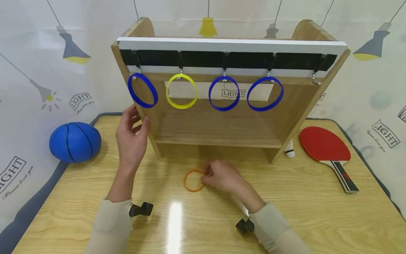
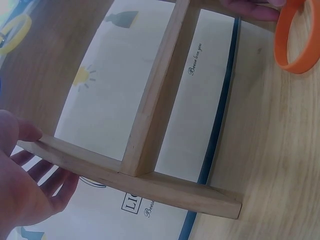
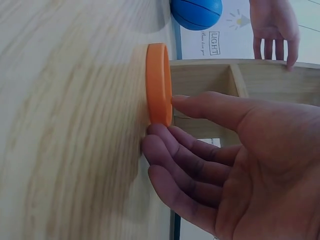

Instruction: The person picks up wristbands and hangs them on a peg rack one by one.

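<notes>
An orange wristband (image 1: 185,181) lies low at the tabletop in front of a wooden shelf unit (image 1: 219,135). My right hand (image 1: 223,176) pinches its right edge; in the right wrist view the thumb is at the band's upper rim and the fingertips are by its near side. My left hand (image 1: 131,135) grips the unit's left side panel, thumb on one face and fingers behind. Along the unit's top rail hang a blue band (image 1: 155,95) at the left, a yellow band (image 1: 181,107), and two more blue bands to the right of it.
The rightmost hook (image 1: 315,80) on the rail carries no band. A blue ball (image 1: 75,142) sits left of the unit. To the right lie a shuttlecock (image 1: 290,151) and a red table tennis bat (image 1: 325,144). A printed backdrop stands behind the table.
</notes>
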Demonstrator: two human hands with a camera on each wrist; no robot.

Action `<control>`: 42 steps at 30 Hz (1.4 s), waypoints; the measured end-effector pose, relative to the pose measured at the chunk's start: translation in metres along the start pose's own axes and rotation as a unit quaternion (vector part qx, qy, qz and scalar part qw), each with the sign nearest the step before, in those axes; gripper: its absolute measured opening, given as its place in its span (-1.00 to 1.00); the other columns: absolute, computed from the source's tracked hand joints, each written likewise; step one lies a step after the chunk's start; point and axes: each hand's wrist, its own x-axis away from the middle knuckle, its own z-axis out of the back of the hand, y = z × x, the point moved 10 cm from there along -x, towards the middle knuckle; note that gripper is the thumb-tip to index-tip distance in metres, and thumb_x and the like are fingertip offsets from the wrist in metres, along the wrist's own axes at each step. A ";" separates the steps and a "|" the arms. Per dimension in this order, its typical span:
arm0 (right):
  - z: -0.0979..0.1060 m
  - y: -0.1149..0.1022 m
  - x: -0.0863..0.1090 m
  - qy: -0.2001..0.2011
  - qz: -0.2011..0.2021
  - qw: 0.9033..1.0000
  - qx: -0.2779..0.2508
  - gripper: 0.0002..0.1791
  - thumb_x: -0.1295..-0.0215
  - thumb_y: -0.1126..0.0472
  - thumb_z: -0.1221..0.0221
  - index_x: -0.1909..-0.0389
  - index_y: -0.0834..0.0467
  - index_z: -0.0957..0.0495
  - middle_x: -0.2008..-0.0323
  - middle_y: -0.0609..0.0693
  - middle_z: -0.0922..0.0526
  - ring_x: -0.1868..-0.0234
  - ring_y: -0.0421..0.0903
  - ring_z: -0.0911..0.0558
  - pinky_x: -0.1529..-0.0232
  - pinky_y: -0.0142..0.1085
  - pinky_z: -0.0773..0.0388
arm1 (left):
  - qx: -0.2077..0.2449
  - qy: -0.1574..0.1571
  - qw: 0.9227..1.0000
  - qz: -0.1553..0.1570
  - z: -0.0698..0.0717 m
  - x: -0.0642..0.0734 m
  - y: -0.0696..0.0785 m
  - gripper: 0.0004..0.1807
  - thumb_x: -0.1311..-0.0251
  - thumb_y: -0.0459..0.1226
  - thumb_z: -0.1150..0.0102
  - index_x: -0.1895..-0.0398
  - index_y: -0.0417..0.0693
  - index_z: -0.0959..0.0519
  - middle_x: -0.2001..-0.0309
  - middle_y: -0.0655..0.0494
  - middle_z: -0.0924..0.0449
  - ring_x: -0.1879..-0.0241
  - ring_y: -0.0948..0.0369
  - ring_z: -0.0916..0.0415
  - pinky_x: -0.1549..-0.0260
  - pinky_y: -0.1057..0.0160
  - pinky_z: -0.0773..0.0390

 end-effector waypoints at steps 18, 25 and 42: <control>0.000 0.002 0.000 0.028 -0.002 0.999 0.034 -0.87 -0.21 0.11 -0.31 0.45 0.03 -0.60 0.53 -0.20 -0.55 0.49 -0.19 -0.50 0.40 -0.24 -0.46 | 0.000 -0.003 1.000 0.000 -0.001 0.001 0.000 -0.56 -0.32 -0.44 -0.12 -0.27 -0.26 -0.42 -0.09 -0.18 -0.52 -0.05 -0.03 -0.51 0.10 0.27 -0.52; 0.015 -0.002 0.000 0.072 0.006 0.997 -0.006 -0.97 -0.19 0.17 -0.29 0.38 0.03 -0.64 0.49 -0.22 -0.60 0.44 -0.26 -0.56 0.34 -0.28 -0.53 | 0.000 -0.003 1.000 -0.001 0.000 0.001 0.000 -0.56 -0.33 -0.44 -0.12 -0.27 -0.25 -0.43 -0.09 -0.20 -0.51 -0.05 -0.05 -0.50 0.11 0.27 -0.51; 0.047 -0.038 0.018 0.055 0.114 0.992 0.004 -0.85 -0.19 0.21 -0.38 0.22 0.09 -0.73 0.40 -0.19 -0.70 0.41 -0.27 -0.63 0.39 -0.39 -0.55 | -0.001 0.000 1.000 0.000 0.000 0.000 -0.001 -0.56 -0.32 -0.44 -0.13 -0.27 -0.25 -0.43 -0.08 -0.18 -0.52 -0.05 -0.02 -0.51 0.10 0.26 -0.52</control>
